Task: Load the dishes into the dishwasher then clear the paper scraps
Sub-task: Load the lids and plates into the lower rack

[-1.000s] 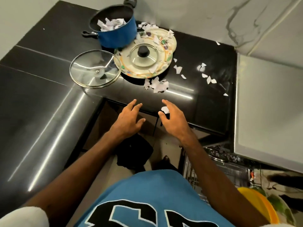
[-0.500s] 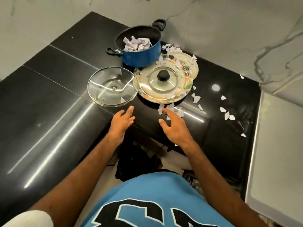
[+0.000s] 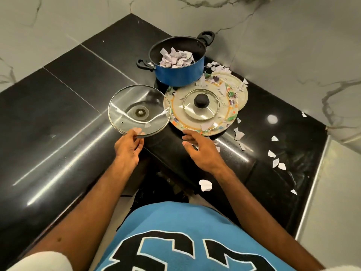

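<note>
We are pinching the round glass lid (image 3: 138,112) by its near rim, centre-left, in our left grip (image 3: 129,149); our right grip (image 3: 201,151) is lying spread just beside the patterned plate (image 3: 228,116).

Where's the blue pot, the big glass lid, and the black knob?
blue pot (image 3: 179,75), head view, blue side wall
big glass lid (image 3: 139,112), head view, middle screw
black knob (image 3: 201,101), head view, its top

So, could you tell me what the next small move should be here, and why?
Probably pinch the large glass lid at its near rim with the left hand and lift it. The fingertips are at that rim, though I cannot tell whether they grip yet. The lid overlaps the edge of the plate, which the open right hand reaches toward, so it likely comes off first.
</note>
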Demonstrator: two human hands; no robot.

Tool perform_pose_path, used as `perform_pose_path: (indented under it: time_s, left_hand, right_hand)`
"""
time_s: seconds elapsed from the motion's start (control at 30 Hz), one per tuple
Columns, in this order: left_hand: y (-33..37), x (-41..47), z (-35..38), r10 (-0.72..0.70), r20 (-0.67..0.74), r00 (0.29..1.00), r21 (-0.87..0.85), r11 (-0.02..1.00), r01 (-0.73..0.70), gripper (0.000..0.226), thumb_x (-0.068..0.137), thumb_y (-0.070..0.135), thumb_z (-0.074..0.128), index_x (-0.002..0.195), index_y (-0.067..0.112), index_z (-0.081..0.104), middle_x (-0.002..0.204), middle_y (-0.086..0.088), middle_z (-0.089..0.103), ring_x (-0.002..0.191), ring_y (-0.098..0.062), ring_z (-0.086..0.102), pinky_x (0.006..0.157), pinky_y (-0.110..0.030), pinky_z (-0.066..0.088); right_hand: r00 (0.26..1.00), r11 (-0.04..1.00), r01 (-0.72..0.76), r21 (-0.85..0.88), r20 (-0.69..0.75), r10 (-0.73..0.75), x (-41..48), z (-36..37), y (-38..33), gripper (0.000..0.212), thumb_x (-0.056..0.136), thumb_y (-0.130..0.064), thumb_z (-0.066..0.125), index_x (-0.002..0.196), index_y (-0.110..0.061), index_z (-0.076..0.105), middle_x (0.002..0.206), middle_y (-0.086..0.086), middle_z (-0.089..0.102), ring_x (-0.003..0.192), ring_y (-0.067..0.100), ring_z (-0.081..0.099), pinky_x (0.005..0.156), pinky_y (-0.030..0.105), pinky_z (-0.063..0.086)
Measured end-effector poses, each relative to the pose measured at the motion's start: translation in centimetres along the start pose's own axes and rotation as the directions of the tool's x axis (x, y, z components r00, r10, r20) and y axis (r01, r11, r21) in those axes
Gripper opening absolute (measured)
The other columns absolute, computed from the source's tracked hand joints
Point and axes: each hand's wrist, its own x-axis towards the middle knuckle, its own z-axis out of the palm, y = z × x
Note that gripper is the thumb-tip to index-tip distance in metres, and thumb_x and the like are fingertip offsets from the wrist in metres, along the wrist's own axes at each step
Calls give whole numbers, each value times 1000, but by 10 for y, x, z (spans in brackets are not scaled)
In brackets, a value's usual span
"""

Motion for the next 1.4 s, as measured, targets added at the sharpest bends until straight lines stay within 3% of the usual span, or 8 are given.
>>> perform_pose_path:
  time_s: [0.2, 0.3, 0.47, 0.7, 0.83, 0.93, 1.13, 1.4]
  left_hand:
    - [-21, -33, -32, 60, 39, 997, 54, 997, -62, 23, 80, 13, 67, 102, 10, 75, 103, -8, 76, 64, -5, 59, 64, -20, 52]
    - [-19, -47, -43, 75, 49, 996, 101, 992, -79, 9, 75, 15, 63, 80, 14, 70, 106, -18, 74, 67, -11, 58, 60, -21, 49]
    - [-10, -66, -42, 108, 175, 979, 217, 965, -146, 28, 74, 13, 54, 50, 19, 68, 64, 1, 64, 54, -9, 52, 48, -19, 42]
    - [-1, -74, -59, 101, 313, 945, 355, 910, -215, 8, 58, 17, 53, 60, 10, 54, 56, 1, 57, 49, -12, 50, 42, -19, 41]
    - [-12, -88, -77, 41, 433, 901, 443, 860, -252, 27, 71, 8, 49, 88, -3, 67, 78, -10, 69, 66, -19, 60, 53, -23, 48]
    - [-29, -99, -94, -13, 515, 857, 484, 829, -279, 19, 72, 6, 48, 74, 1, 67, 81, -10, 72, 69, -20, 63, 57, -25, 50]
    - [-83, -134, -113, -265, 546, 795, 634, 751, -185, 21, 73, 7, 47, 57, 12, 60, 61, 0, 63, 57, -14, 54, 47, -20, 45]
    - [-147, -181, -110, -662, 533, 527, 845, 449, -290, 35, 90, 7, 40, 109, -1, 69, 98, -13, 76, 72, -16, 66, 70, -27, 52]
  right_hand:
    - [988, 990, -5, 143, -155, 28, 2, -7, -10, 39, 104, -38, 61, 141, -26, 60, 119, -11, 69, 102, 2, 68, 86, 21, 57]
    - [974, 976, -85, 202, -189, 124, -1, -4, -12, 48, 103, -51, 57, 146, -28, 54, 126, -8, 67, 104, 5, 69, 88, 31, 60]
    - [976, 830, -102, 548, -108, 191, -23, 3, -23, 46, 110, -49, 40, 138, -17, 56, 111, 9, 78, 67, 21, 71, 60, 29, 57]
    - [936, 842, -41, 538, -273, 220, -73, 24, -33, 37, 105, -49, 55, 115, -17, 68, 88, 13, 72, 60, 16, 58, 51, 25, 49]
    - [860, 833, -15, 553, -418, 293, -122, 45, -30, 20, 106, -21, 55, 113, -13, 73, 79, -9, 72, 69, 5, 64, 63, 23, 52]
    - [804, 833, -29, 553, -482, 348, -167, 60, -24, 18, 105, -19, 55, 110, -23, 72, 87, -13, 77, 79, 4, 71, 69, 20, 54]
    - [586, 782, -173, 598, -576, 570, -264, 85, 11, 22, 97, -40, 58, 107, -26, 72, 94, -1, 77, 88, 20, 74, 77, 46, 62]
    - [310, 700, -84, 709, -649, 695, -374, 97, 44, 22, 102, -27, 61, 119, -29, 75, 109, -10, 78, 104, 8, 73, 94, 40, 60]
